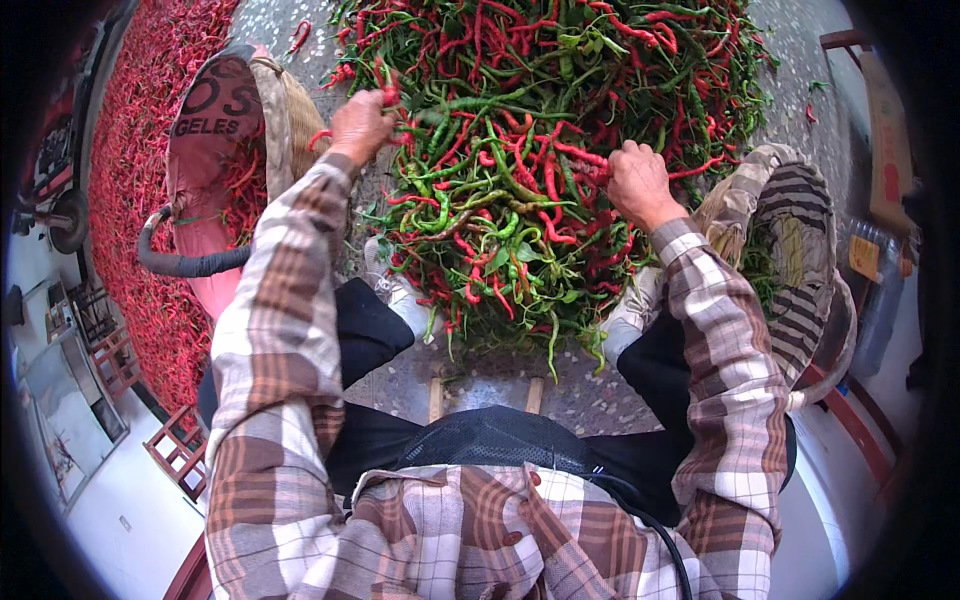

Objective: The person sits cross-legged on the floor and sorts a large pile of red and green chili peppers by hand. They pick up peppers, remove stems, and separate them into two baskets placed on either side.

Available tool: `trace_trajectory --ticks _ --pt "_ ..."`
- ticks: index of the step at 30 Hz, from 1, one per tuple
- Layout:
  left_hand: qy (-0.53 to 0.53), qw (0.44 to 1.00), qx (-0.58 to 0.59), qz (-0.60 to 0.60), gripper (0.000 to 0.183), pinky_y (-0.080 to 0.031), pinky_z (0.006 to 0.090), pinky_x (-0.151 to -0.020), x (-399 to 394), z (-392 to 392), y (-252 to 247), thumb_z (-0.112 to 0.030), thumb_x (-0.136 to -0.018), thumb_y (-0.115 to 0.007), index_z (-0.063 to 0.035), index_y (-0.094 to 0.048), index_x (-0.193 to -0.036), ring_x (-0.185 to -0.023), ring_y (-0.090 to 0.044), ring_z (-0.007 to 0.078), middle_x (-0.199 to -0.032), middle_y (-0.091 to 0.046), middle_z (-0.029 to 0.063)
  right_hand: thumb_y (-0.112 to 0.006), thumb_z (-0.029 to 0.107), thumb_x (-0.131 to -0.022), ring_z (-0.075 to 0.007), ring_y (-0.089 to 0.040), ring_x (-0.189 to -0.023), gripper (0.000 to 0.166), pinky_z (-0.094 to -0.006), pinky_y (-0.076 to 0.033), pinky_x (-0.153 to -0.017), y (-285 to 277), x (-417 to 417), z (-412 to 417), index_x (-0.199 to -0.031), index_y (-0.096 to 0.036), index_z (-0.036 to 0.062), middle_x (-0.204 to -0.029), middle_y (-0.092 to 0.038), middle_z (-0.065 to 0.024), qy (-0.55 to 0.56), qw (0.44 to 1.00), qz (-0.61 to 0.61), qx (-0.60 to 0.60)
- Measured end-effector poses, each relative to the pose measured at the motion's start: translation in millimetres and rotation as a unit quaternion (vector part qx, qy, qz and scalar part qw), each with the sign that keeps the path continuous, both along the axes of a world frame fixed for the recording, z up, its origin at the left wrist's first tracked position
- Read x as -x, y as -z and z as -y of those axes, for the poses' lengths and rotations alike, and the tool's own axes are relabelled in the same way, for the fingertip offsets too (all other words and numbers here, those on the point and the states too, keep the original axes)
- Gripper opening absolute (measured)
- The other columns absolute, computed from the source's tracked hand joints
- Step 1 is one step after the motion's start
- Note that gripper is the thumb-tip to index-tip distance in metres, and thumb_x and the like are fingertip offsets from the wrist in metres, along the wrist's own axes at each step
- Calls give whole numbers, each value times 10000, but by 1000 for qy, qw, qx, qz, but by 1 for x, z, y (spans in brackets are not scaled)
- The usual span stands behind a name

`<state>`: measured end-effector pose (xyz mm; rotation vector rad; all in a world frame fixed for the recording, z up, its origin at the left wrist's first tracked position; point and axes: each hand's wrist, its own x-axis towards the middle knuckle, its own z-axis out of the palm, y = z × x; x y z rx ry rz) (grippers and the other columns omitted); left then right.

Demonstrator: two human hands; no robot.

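Observation:
A big heap of red and green chili peppers (517, 195), mixed with leaves and stems, lies on the floor between my feet. My left hand (361, 126) is over the heap's left edge, with its fingers closed around red chili peppers (390, 97); how many is hidden. At the right side of the heap, my right hand (639, 180) grips red chili peppers (589, 166) by one end. Their other ends reach left over the pile. Just left of my left forearm stands a pink-lined basket (210, 172) with red peppers (244, 187) inside.
A striped-lined basket (795, 255) with green matter inside stands beyond my right forearm. Red peppers (150, 150) cover the floor at far left. Wooden chairs (180, 454) stand at lower left. Plastic bottles (877, 300) and a cardboard box (889, 142) are at right.

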<state>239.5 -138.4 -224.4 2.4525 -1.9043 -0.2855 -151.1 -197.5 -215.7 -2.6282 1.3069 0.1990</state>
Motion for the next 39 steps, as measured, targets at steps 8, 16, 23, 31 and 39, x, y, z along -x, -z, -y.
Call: trace_trajectory --ticks 8,16,23,31,39 --pt "26 916 -46 -397 208 -484 309 -583 19 6 -72 -179 -782 -641 -18 -623 -914 -620 -605 147 -707 -635 73 -613 115 -797 -192 -544 -675 167 -355 -432 -621 -62 22 -18 -873 -563 -25 -700 -585 -134 37 928 90 -360" --pt "291 951 -65 -83 117 -472 386 -551 93 -27 -80 -208 -746 -645 -106 -637 -689 -611 -600 298 -635 -614 107 -605 210 -866 -42 -419 -584 181 -241 -336 -494 -140 49 -64 -829 -540 44 -631 -469 21 185 841 263 -435" --pt "431 898 -81 37 126 -490 422 -563 185 1 8 -165 -783 -534 -59 -569 -842 -727 -626 317 -872 -570 186 -455 301 -933 -74 -472 -474 260 -214 -362 -426 -111 49 -54 -912 -534 55 -672 -534 -3 345 724 422 -423" --pt "407 889 -170 122 144 -521 339 -602 196 8 2 -144 -784 -579 -97 -687 -867 -835 -645 245 -910 -632 100 -459 216 -939 -127 -513 -681 251 -274 -426 -630 -18 18 -12 -929 -560 -14 -748 -570 -46 193 872 405 -193" --pt "391 909 -144 -13 222 -487 415 -527 160 -18 9 -96 -743 -544 77 -522 -880 -621 -625 302 -747 -575 187 -480 170 -813 -382 -506 -1074 368 -463 -415 -899 69 -54 -14 -1168 -517 79 -1122 -555 -199 81 955 211 -194"
